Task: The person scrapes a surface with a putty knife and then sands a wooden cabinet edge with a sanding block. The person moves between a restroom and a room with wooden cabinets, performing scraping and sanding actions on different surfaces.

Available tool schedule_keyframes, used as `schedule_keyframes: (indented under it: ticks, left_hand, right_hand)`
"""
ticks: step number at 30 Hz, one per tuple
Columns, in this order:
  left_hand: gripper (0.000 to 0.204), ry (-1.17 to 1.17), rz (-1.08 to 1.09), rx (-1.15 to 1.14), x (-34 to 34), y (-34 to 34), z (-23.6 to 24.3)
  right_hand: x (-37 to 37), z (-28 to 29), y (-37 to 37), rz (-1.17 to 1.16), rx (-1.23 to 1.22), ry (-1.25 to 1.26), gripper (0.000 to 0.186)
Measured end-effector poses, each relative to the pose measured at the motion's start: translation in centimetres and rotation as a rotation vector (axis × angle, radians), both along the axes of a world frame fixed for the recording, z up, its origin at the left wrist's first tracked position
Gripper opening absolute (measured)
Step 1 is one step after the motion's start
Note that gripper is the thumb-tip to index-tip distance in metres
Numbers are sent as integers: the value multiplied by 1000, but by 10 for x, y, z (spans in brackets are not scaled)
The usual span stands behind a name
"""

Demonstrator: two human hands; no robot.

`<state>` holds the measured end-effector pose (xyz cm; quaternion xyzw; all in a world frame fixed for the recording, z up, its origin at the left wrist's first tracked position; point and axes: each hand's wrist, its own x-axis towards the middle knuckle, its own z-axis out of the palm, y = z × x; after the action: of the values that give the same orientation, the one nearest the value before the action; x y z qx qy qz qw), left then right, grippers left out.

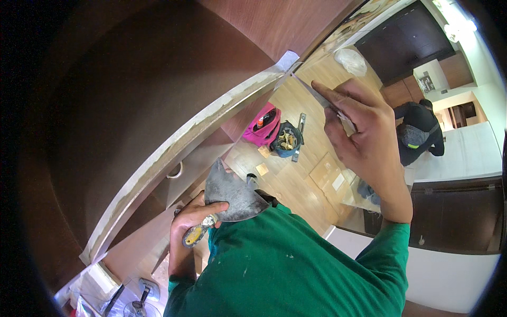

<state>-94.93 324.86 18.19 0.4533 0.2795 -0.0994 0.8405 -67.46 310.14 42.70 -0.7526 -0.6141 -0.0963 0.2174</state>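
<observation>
My left hand [195, 214], at the lower middle, grips a broad grey putty knife [232, 198] with a worn yellow handle [196, 232]. My right hand [362, 127] is raised at the upper right, closed round a thinner metal blade [311, 90] that points toward the end of a long shelf edge [187, 134]. That edge runs diagonally under a dark brown panel [132, 90] and carries a pale strip with greyish, uneven filler along it, and some tape at its upper end. My green shirt fills the bottom.
A pink bag [259, 132], a dark bucket of odds and ends [287, 148], a level [301, 127] and cardboard [327, 174] lie on the wooden floor. A person in dark clothes [417, 132] bends at a white surface on the right. A fan [141, 305] stands at lower left.
</observation>
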Motion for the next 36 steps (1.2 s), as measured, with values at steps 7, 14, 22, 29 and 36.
schedule_keyframes:
  ticks: [7,14,22,29,36]
  left_hand:
    - [48,30,-8,21,-4,18,-15]
    - [44,93,-18,3,-7,25,-27]
    - [39,78,-8,-45,-5,27,-32]
    - [38,66,-24,-43,-7,30,-39]
    - [38,82,9,-51,-9,30,-37]
  right_hand:
    - [-14,-12,20,-73,-43,-111,46]
    - [-33,-24,30,-98,-94,-271,57]
    - [-40,-35,37,-174,-188,-409,67]
    - [-42,-38,40,-189,-208,-441,69]
    - [-49,-44,47,-223,-236,-502,65]
